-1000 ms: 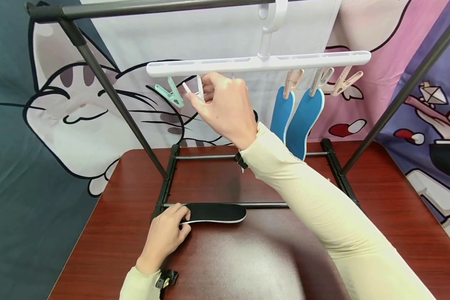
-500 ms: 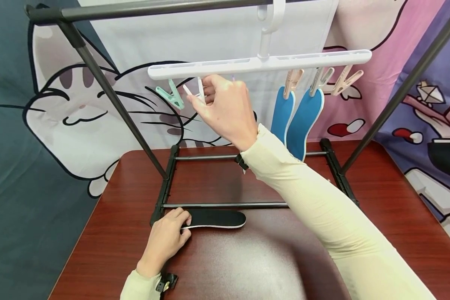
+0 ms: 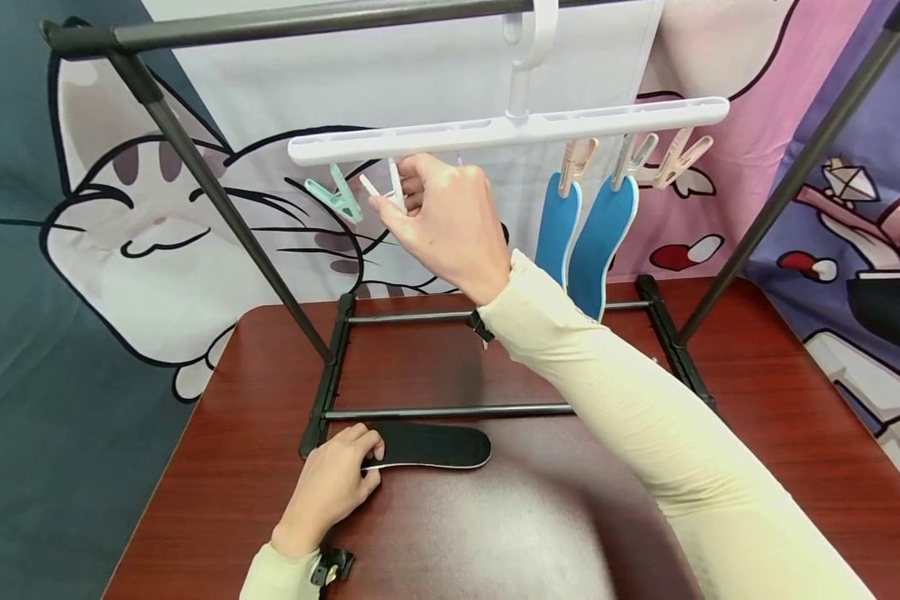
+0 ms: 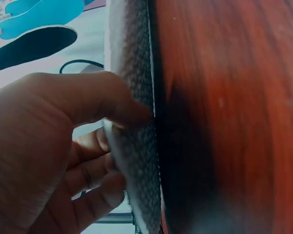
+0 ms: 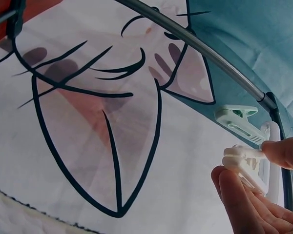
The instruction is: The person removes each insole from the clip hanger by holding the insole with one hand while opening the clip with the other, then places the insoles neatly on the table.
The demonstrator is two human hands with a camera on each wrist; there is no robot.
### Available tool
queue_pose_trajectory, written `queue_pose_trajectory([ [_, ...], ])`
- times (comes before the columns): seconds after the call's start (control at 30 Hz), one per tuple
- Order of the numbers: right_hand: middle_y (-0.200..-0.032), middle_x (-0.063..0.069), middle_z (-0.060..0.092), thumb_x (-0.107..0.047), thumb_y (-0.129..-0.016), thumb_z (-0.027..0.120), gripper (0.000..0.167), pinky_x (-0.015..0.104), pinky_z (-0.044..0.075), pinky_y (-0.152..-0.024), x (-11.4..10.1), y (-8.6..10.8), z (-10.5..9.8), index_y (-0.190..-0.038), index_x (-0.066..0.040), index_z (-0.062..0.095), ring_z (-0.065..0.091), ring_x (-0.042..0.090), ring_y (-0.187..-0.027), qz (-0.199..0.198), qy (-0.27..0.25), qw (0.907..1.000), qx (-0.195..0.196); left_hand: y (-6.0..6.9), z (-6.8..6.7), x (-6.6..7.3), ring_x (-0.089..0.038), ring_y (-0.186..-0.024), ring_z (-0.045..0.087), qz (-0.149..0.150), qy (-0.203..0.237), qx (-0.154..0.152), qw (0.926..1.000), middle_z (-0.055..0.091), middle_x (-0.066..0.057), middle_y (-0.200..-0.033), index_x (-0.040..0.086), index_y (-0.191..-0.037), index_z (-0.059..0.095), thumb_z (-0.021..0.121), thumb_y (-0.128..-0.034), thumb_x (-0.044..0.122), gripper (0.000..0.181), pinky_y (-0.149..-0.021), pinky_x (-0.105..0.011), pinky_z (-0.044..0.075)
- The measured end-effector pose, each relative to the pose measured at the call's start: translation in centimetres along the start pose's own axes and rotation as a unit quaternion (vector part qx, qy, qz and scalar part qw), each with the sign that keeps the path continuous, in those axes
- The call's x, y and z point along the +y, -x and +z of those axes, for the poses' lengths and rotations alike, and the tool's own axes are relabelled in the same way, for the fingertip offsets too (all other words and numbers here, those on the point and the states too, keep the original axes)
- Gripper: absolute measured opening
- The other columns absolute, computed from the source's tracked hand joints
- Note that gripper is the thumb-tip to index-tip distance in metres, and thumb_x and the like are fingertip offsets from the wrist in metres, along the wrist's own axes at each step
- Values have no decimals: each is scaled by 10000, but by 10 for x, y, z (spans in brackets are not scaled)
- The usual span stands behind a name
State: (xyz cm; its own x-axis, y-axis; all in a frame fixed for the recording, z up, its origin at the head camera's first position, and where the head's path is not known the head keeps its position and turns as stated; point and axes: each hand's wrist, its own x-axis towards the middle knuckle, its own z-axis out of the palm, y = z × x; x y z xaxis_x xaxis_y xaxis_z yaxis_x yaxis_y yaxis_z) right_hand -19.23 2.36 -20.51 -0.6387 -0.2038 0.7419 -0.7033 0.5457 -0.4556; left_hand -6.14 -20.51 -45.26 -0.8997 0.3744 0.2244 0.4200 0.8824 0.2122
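My left hand [image 3: 330, 490] pinches one end of a black insole [image 3: 438, 446] low at the table's front. In the left wrist view the insole's grey, textured underside [image 4: 132, 48] shows, with the thumb against it. My right hand [image 3: 453, 223] reaches up to the white clip hanger [image 3: 397, 143] and pinches a white clothespin [image 3: 392, 190] on it. In the right wrist view that clothespin [image 5: 246, 163] sits between thumb and fingers. Left of it hangs a green clothespin [image 3: 336, 198]. Two blue insoles [image 3: 555, 221] hang from clothespins at the right; another black insole [image 4: 34, 46] appears in the left wrist view.
A dark metal rack [image 3: 330, 18] stands on the reddish wooden table [image 3: 195, 475] and carries the hanger. Its lower bar [image 3: 450, 412] runs just behind the held insole. A pink clothespin [image 3: 681, 158] hangs at the hanger's right end. A printed cloth [image 3: 157, 283] forms the backdrop.
My left hand has lowered the black insole a little toward the table's front. The right hand stays on the white clothespin. The head view has shifted slightly.
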Motion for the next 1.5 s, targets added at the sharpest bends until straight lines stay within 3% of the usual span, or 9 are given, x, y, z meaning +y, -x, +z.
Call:
queue_pose_trajectory([
  [0.27,-969,131,760,-219,-879,759,330,221,552,-772,0,0,-2,-1056,53,699,741,136,-781,7,-114,9999,-24,1,0,-3,-47,-690,441,-124,64,-392,9991,471,153,-804,268,-824,581,801,-707,123,288,-562,-262,387],
  [0.5,-960,149,758,-168,-888,741,313,200,554,-752,-1,2,-4,-1091,64,694,742,148,-778,93,-357,9993,-33,3,-1,-4,-44,-695,434,-62,186,-659,9976,459,134,-805,264,-818,579,854,-750,306,286,-578,-252,387],
  [0.67,-940,146,759,-134,-894,718,298,201,556,-742,-2,4,-7,-1110,70,692,740,146,-770,76,-520,9986,15,1,-1,-1,-34,-691,421,58,270,-524,9982,463,125,-810,256,-814,583,837,-786,383,286,-572,-234,377],
  [1.13,-892,131,758,-127,-875,745,286,200,556,-710,0,6,-19,-1079,68,700,732,147,-740,-58,-753,9964,390,-12,1,8,-8,-682,447,325,384,94,9987,496,146,-809,248,-841,623,820,-818,364,229,-592,-234,425],
  [1.33,-869,115,758,-149,-885,745,278,200,552,-696,7,6,-27,-1054,68,704,726,140,-720,-348,-521,9962,602,-19,0,10,-21,-667,437,414,592,495,9962,512,107,-810,224,-878,624,814,-829,344,230,-580,-222,407],
  [1.5,-857,107,758,-158,-887,743,266,199,552,-699,12,6,-30,-1032,62,710,724,134,-717,-411,-473,9956,696,-25,1,16,-36,-675,457,312,742,859,9930,533,100,-829,206,-909,646,822,-827,316,223,-575,-238,418],
])
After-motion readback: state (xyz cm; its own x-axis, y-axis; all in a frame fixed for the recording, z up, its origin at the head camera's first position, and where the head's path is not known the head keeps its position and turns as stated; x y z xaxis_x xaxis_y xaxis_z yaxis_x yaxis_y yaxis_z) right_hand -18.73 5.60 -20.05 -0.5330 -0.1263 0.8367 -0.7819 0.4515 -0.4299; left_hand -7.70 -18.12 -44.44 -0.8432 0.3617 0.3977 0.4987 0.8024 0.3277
